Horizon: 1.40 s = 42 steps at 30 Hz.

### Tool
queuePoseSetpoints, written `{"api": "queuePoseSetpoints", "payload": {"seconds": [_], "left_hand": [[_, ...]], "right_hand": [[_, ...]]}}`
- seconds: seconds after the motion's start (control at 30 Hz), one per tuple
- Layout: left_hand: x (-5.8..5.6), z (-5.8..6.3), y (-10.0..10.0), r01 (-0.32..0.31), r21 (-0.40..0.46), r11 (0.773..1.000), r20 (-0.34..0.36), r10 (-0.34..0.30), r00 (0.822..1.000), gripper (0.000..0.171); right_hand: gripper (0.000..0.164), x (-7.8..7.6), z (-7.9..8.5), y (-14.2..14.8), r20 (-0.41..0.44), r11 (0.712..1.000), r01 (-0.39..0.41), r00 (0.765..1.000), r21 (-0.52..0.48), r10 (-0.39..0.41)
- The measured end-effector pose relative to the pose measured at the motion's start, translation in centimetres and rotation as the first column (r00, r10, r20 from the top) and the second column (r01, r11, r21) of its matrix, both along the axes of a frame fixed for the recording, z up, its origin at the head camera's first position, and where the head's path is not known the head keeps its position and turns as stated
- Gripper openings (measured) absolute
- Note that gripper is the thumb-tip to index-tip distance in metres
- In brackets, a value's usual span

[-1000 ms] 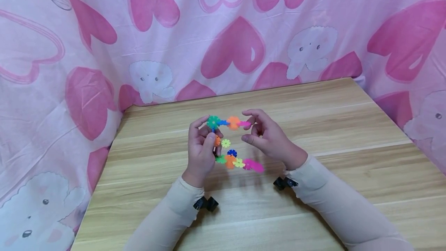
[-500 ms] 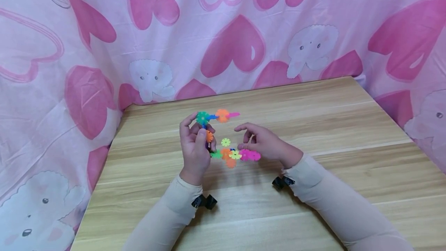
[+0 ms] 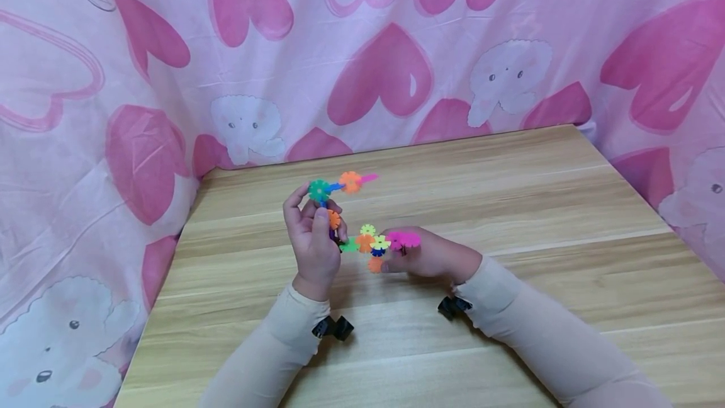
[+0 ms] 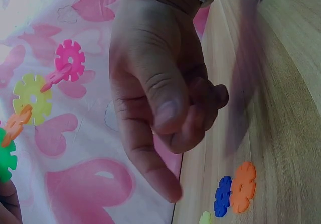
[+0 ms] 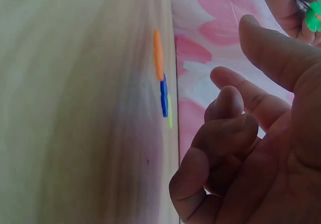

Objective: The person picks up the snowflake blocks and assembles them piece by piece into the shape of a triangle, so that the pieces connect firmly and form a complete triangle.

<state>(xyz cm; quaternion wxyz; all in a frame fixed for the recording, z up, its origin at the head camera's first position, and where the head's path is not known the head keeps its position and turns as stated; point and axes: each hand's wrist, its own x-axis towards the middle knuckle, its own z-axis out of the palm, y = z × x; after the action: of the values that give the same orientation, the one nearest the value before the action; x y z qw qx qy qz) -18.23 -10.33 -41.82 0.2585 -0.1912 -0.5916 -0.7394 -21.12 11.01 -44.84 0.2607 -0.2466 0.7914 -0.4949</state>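
My left hand (image 3: 317,247) holds a chain of colourful plastic snowflake discs raised over the table. Its upper arm runs from a green disc (image 3: 320,191) through an orange disc (image 3: 350,182) to a pink one. The lower arm ends in pink discs (image 3: 411,240), which overlap my right hand (image 3: 433,257) in the head view. Loose on the table lie an orange disc (image 4: 243,187), a blue disc (image 4: 222,196) and a yellow disc (image 4: 205,217). In both wrist views my right hand's fingers are loosely bent, holding nothing, apart from these discs.
The wood-grain table (image 3: 510,206) extends all around the hands. A pink curtain (image 3: 379,74) with hearts hangs along its back and sides. Small black cameras (image 3: 333,327) sit at both wrists.
My right hand has left the chain's upper pink end and come down and nearer, towards the loose discs. My left hand has shifted left with the chain, uncovering the loose orange disc.
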Motion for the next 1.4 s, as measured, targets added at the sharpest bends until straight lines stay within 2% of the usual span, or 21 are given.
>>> {"api": "queuePoseSetpoints", "payload": {"seconds": [0.13, 0.3, 0.43, 0.57, 0.8, 0.97, 1.13, 1.3, 1.4], "left_hand": [[-0.09, 0.02, 0.12, 0.002, 0.026, 1.0, -0.017, -0.002, 1.0, 0.038], [-0.21, -0.04, 0.19, -0.007, 0.041, 0.999, -0.035, 0.008, 0.999, 0.038], [-0.25, -0.09, 0.21, -0.018, 0.041, 0.999, -0.044, 0.019, 0.999, 0.039], [-0.23, -0.1, 0.23, -0.016, 0.032, 0.999, -0.04, 0.017, 0.999, 0.039], [-0.11, -0.09, 0.27, -0.013, 0.014, 1.0, -0.019, 0.013, 1.0, 0.039], [-0.05, -0.07, 0.26, -0.025, -0.001, 1.0, -0.011, 0.025, 1.0, 0.039], [-0.19, -0.17, 0.31, -0.009, 0.031, 0.999, -0.035, 0.01, 0.999, 0.039], [-0.28, -0.27, 0.34, -0.004, 0.044, 0.999, -0.051, 0.006, 0.999, 0.039], [-0.32, -0.36, 0.29, -0.007, 0.04, 0.999, -0.051, 0.009, 0.999, 0.039]], "right_hand": [[0.046, 0.4, -0.03, -0.15, 0.052, 0.998, 0.03, 0.998, 0.051, -0.033], [0.052, 0.55, 0.25, -0.37, 0.027, 0.986, 0.018, 0.999, 0.164, -0.022], [0.055, 0.55, 0.49, -0.51, 0.011, 0.957, -0.023, 1.0, 0.288, 0.021], [0.057, 0.58, 0.36, -0.56, 0.016, 0.932, -0.067, 0.998, 0.356, 0.065], [0.046, 0.53, 0.42, -0.61, 0.004, 0.921, -0.063, 0.998, 0.385, 0.066], [0.035, 0.42, 0.49, -0.6, -0.071, 0.914, -0.051, 0.994, 0.403, 0.086], [0.029, 0.34, 0.26, -0.44, -0.161, 0.902, -0.045, 0.979, 0.43, 0.125], [0.027, 0.34, 0.28, -0.35, -0.156, 0.913, -0.024, 0.983, 0.408, 0.096], [0.028, 0.31, 0.39, -0.37, -0.148, 0.909, -0.007, 0.986, 0.417, 0.076]]}}
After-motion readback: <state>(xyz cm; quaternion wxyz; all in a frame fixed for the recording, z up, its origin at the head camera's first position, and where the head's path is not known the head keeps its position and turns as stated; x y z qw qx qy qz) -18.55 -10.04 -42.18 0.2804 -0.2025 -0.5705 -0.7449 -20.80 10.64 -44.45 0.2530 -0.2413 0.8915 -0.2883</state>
